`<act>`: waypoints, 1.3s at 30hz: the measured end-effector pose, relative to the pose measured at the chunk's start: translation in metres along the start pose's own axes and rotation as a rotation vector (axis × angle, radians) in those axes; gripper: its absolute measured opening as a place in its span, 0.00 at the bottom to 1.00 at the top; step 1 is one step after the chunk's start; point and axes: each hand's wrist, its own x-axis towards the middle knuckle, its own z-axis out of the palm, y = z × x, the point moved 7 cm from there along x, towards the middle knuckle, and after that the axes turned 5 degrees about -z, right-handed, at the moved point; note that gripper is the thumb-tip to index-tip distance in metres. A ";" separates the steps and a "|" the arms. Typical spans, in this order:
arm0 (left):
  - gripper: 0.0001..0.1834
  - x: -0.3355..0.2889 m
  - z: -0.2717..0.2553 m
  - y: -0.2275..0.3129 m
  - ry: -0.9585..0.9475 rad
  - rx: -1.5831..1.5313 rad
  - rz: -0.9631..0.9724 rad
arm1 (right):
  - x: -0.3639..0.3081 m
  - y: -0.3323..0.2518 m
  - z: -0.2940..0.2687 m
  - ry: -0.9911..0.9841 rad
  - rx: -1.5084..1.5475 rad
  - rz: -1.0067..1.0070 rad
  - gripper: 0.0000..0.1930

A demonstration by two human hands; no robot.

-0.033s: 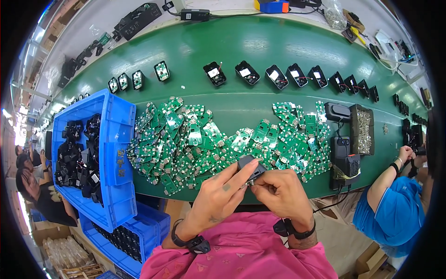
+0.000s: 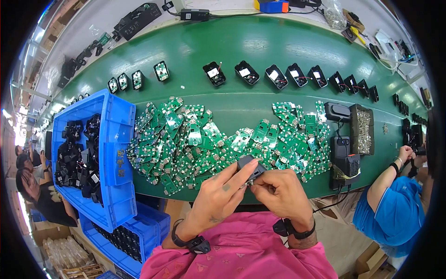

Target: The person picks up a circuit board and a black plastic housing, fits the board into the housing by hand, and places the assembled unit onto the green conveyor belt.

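Observation:
My left hand (image 2: 219, 193) grips a small black plastic casing (image 2: 251, 169) above the table's near edge, index finger along its top. Against the casing's lower right edge, my right hand (image 2: 282, 191) is closed in a pinch; its fingertips hide what they hold. A bit of metal and board shows at the casing's underside, too small to name. Just beyond both hands lies a broad heap of green circuit boards (image 2: 204, 139) with silver connectors. Farther back, open black casings (image 2: 247, 73) with wires and white labels stand in a row.
At left, a tilted blue crate (image 2: 121, 153) holds black parts (image 2: 76, 158); another blue crate (image 2: 153, 223) sits below. Board-fitted casings (image 2: 161, 71) stand back left. To the right are a black corded device (image 2: 345, 162) and a tray of small metal parts (image 2: 362, 128). A co-worker in blue (image 2: 390, 209) sits far right.

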 end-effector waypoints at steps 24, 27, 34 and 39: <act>0.33 0.005 -0.013 -0.005 0.073 -0.077 -0.056 | -0.002 -0.015 0.004 0.210 -0.057 -0.211 0.03; 0.33 0.004 -0.012 -0.003 0.036 -0.046 -0.015 | -0.001 -0.009 0.006 0.148 -0.014 -0.122 0.03; 0.31 -0.002 -0.004 0.004 0.140 0.166 -0.011 | -0.005 -0.001 0.011 0.210 0.015 -0.057 0.04; 0.30 -0.006 -0.005 -0.002 0.175 0.086 -0.076 | -0.007 0.015 0.014 0.185 0.198 0.095 0.04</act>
